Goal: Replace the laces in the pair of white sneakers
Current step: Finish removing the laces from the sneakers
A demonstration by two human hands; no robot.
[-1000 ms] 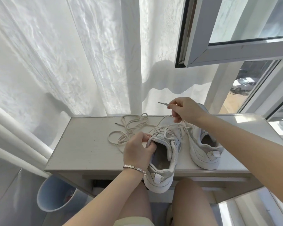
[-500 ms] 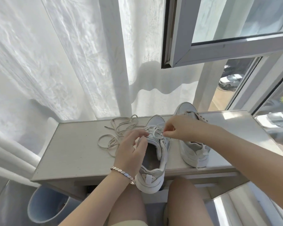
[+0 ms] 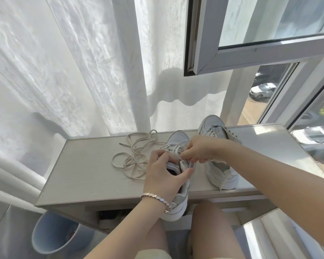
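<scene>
Two white sneakers stand on a pale narrow table (image 3: 86, 171). The near sneaker (image 3: 178, 206) hangs its heel over the front edge. My left hand (image 3: 165, 172) grips its collar and tongue, thumb across the opening. My right hand (image 3: 198, 150) pinches a white lace end at the upper eyelets of that sneaker. The second sneaker (image 3: 217, 171) stands to the right, partly hidden by my right forearm. A loose beige lace (image 3: 133, 156) lies tangled on the table left of the shoes.
A white curtain (image 3: 82, 71) hangs behind the table. An open window sash (image 3: 232, 58) juts out above the shoes. A light blue bin (image 3: 51, 238) stands on the floor at lower left. My bare knees are under the table's front edge.
My right hand came down from holding the lace end up high to the eyelets of the near sneaker. My left hand shifted its grip over the shoe's opening.
</scene>
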